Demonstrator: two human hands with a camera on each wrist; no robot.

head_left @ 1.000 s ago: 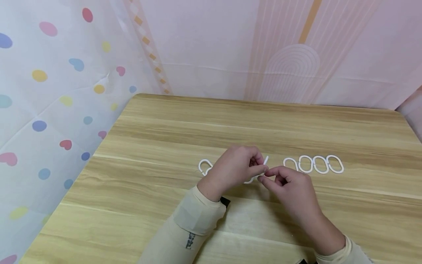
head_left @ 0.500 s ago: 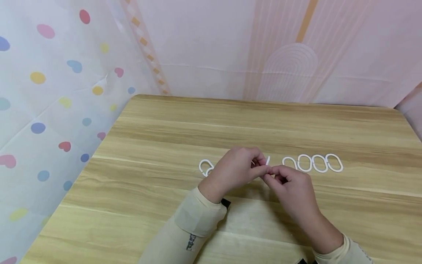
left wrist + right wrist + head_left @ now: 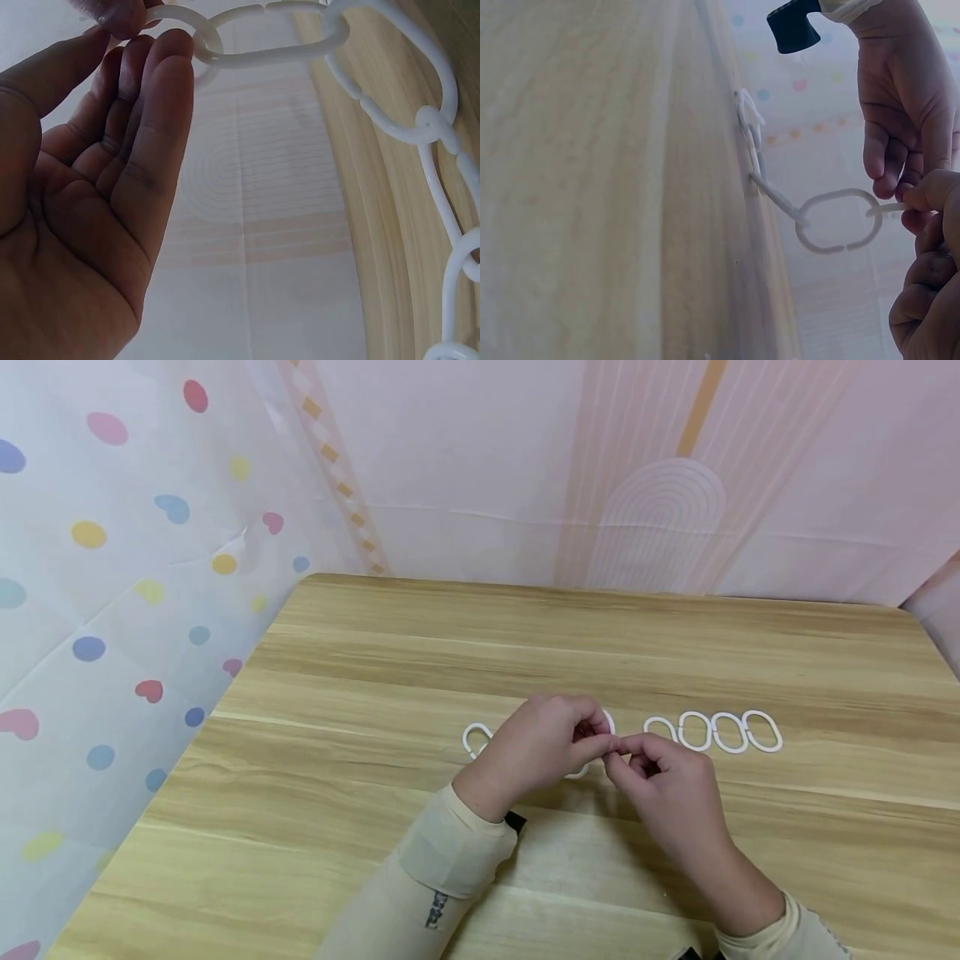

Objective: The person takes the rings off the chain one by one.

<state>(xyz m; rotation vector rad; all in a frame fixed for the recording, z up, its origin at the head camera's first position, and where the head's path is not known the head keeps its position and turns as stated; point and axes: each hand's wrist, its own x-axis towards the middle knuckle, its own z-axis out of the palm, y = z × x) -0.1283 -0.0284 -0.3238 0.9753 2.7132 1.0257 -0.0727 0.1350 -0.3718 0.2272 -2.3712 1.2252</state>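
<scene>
A chain of white oval plastic links hangs from the fingertips of both hands and runs down to the wooden table. Its far end shows left of the left hand. In the left wrist view the left fingers pinch the end link, and the neighbouring link hangs from it. The right hand meets the left fingertips, its thumb and forefinger pinching at the same end link. Fingers cover most of that link, so its gap cannot be seen.
Several separate white links lie in a row on the table, just right of the hands. A patterned pink cloth hangs behind the table, and a dotted cloth hangs at the left.
The right fingertips have closed up to the left ones, and both hands have shifted slightly right. The chain's left end has slid a little to the right. The row of links stays put.
</scene>
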